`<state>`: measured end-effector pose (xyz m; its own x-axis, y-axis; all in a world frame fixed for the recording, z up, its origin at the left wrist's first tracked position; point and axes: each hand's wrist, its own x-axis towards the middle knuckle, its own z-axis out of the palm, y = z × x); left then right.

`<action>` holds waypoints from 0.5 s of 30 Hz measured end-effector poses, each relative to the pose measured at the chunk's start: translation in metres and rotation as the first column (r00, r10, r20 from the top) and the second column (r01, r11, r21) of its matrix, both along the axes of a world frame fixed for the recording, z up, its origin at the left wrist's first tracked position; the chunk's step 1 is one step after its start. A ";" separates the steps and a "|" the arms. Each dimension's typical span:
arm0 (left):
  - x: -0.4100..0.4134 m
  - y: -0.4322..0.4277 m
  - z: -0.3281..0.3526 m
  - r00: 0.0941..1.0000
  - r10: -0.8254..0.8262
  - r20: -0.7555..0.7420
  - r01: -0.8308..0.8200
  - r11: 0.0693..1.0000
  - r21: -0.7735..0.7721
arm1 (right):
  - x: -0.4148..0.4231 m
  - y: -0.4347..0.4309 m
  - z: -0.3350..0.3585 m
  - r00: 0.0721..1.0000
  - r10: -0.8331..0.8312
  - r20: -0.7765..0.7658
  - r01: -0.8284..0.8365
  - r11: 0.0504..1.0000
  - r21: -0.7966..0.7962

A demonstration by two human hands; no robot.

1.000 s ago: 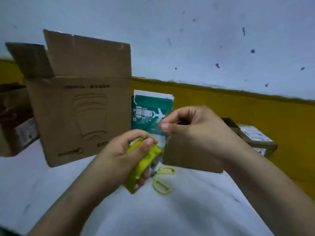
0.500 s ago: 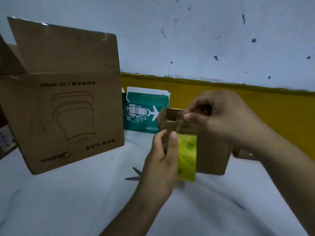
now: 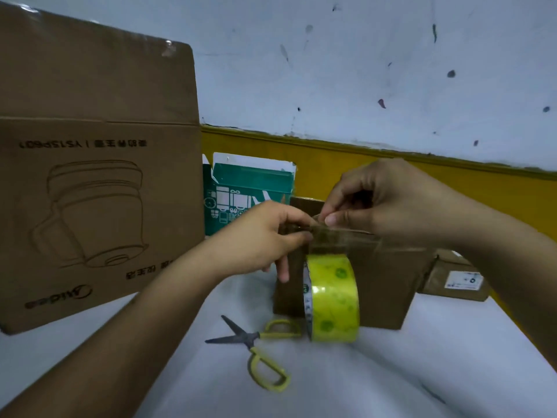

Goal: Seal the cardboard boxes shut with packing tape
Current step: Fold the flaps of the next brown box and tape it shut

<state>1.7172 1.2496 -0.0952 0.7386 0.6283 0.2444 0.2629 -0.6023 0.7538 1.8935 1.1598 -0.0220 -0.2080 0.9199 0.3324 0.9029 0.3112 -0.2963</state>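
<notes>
The large box (image 3: 99, 182) on the left is matt brown corrugated cardboard with dark printed lines, and a scrap of shiny clear tape glints on its top flap. The small box (image 3: 388, 282) is the same dull brown board. Against it, the tape roll (image 3: 334, 300) is glossy yellow-green plastic film with green dots, catching the light. The tape strip (image 3: 330, 236) is thin clear film, the cardboard showing through.

The scissors (image 3: 256, 342) have dull dark metal blades and yellow-green plastic handles. The green box (image 3: 250, 191) is smooth printed card. A white matt sheet, softly creased, covers the counter (image 3: 391, 372). The wall (image 3: 331, 70) is matt pale paint, flecked.
</notes>
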 end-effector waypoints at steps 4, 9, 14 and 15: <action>0.002 0.008 -0.010 0.992 -0.019 0.122 0.035 0.990 -0.135 | 0.001 0.015 -0.006 0.997 -0.038 -0.070 0.038 0.999 0.004; -0.003 0.010 -0.021 0.976 -0.044 0.212 0.106 0.950 -0.294 | 0.001 0.033 -0.007 0.994 -0.086 -0.068 0.084 0.996 -0.042; -0.005 0.010 -0.023 0.963 -0.011 0.271 0.113 0.925 -0.362 | 0.004 0.047 -0.009 0.978 -0.127 -0.164 0.105 0.985 -0.135; -0.004 0.008 -0.023 0.966 0.000 0.259 0.089 0.939 -0.331 | 0.005 0.049 -0.010 0.972 -0.138 -0.192 0.104 0.978 -0.181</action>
